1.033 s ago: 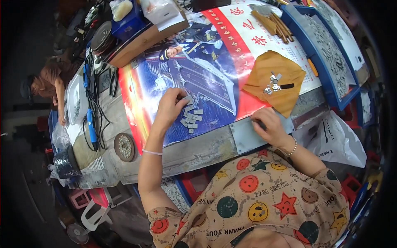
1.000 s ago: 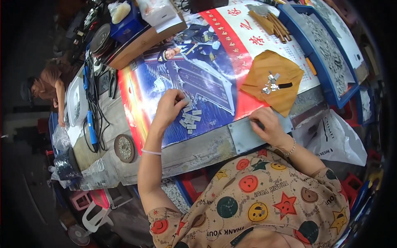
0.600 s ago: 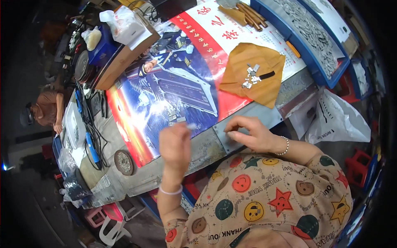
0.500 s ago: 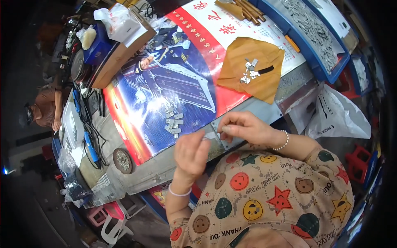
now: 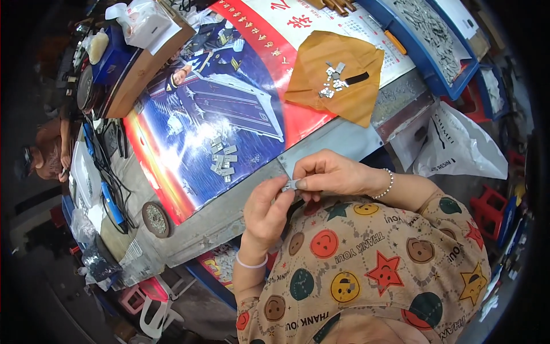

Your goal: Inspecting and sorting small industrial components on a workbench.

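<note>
Pinching one small grey metal piece (image 5: 289,184) together, left hand (image 5: 268,209) and right hand (image 5: 329,174) meet fingertip to fingertip.

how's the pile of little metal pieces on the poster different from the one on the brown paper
The pile on the poster lies straight on the glossy blue print, near the person's side of the table; the pile on the brown paper sits on a folded tan sheet farther off. A black strip lies beside the farther pile; the nearer one has none. Both are loose heaps of small grey metal pieces, untouched by either hand.
</note>
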{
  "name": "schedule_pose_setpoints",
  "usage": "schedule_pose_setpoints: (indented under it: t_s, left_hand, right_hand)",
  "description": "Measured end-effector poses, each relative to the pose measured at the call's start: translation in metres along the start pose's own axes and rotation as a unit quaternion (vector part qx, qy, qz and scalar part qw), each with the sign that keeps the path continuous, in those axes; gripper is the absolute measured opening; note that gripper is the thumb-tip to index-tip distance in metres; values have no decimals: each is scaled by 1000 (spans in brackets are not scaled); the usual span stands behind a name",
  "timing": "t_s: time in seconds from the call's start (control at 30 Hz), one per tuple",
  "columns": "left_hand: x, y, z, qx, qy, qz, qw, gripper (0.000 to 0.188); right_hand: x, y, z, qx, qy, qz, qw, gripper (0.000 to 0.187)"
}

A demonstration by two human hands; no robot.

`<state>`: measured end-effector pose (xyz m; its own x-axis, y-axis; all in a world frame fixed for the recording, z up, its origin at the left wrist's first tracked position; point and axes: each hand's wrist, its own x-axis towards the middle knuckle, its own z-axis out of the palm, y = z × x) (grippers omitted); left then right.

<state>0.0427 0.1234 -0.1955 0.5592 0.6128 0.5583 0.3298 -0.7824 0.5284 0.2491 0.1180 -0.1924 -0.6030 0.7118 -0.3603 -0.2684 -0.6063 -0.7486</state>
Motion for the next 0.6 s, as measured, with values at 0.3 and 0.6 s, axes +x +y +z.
schedule_pose_setpoints:
  t_s: [0.3, 0.6]
  left_hand:
    - [4, 33, 25, -467, 145, -415, 767, 31]
    - [9, 34, 38, -372, 180, -435, 800, 8]
  right_hand:
    - [9, 10, 1, 39, 74, -80, 993, 14]
    - [2, 15, 5, -318, 81, -164, 930, 14]
